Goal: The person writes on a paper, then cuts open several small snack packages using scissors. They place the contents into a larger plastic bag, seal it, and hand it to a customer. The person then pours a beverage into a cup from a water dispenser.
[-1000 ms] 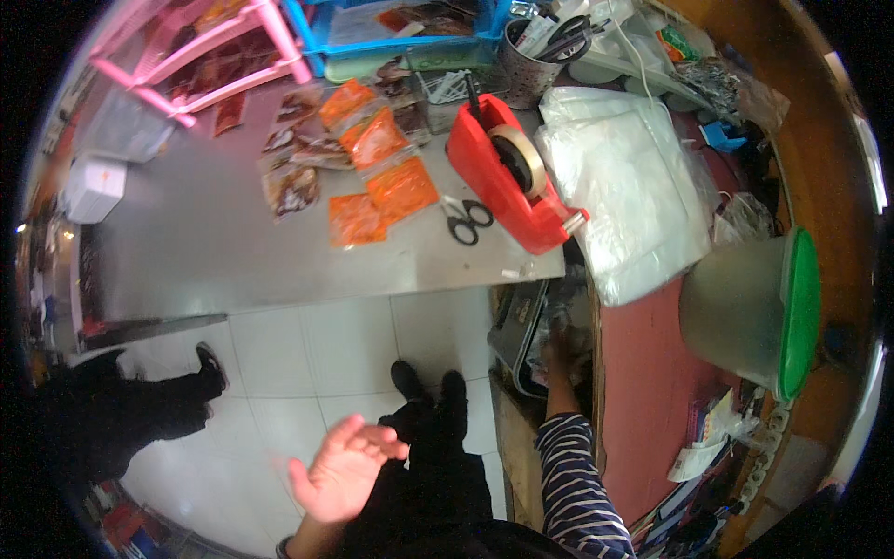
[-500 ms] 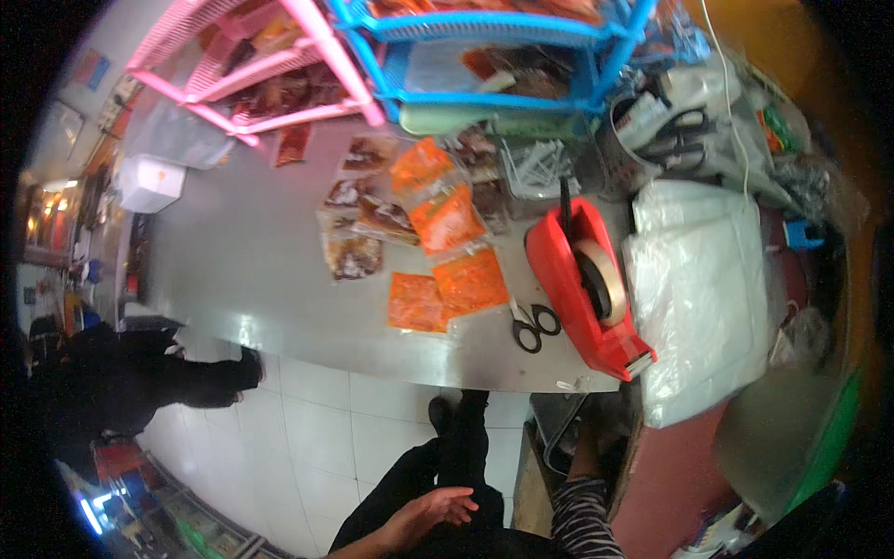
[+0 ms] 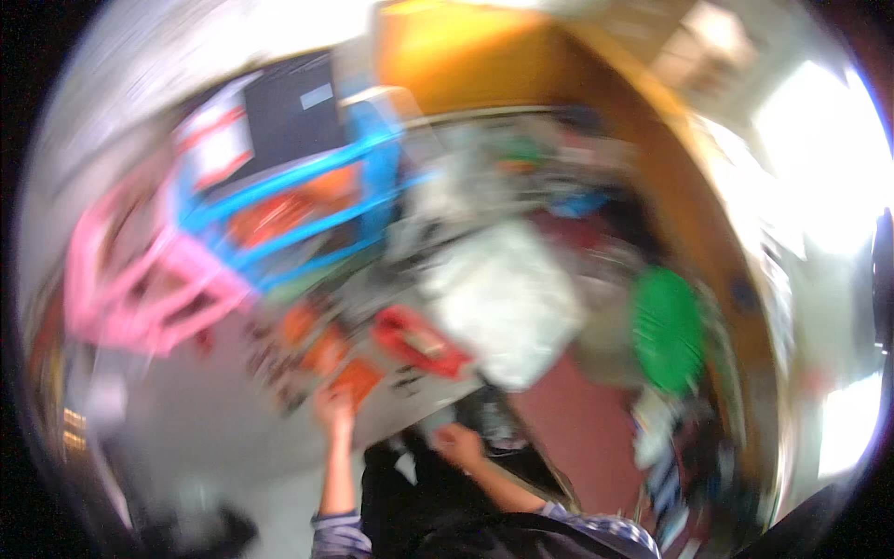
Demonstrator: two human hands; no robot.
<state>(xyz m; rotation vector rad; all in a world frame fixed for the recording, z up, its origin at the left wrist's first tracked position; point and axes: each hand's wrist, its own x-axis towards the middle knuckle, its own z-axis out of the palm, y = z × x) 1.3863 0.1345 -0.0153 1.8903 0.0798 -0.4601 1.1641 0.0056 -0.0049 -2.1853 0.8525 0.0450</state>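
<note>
The view is smeared by motion. My left hand [image 3: 335, 408] reaches over the metal table [image 3: 251, 456], at the near edge of the clear packets of orange food [image 3: 357, 380]. Whether its fingers touch or grip a packet is too blurred to tell. Packets with dark brown contents [image 3: 276, 368] lie left of the orange ones. My right hand [image 3: 458, 445] is off the table's front edge, beside a dark opening below; its fingers are blurred. A red tape dispenser [image 3: 396, 335] stands right of the packets, with black-handled scissors [image 3: 406, 380] in front of it.
A stack of white plastic bags [image 3: 503, 303] lies right of the dispenser. Blue shelves [image 3: 279, 200] and a pink rack [image 3: 154, 289] stand at the back left. A round green thing [image 3: 667, 331] is at the right, past the reddish surface [image 3: 577, 419].
My head has turned right, so the table appears further left. My left hand has gone from my lap up to the packets. My right hand has come up out of the dark opening.
</note>
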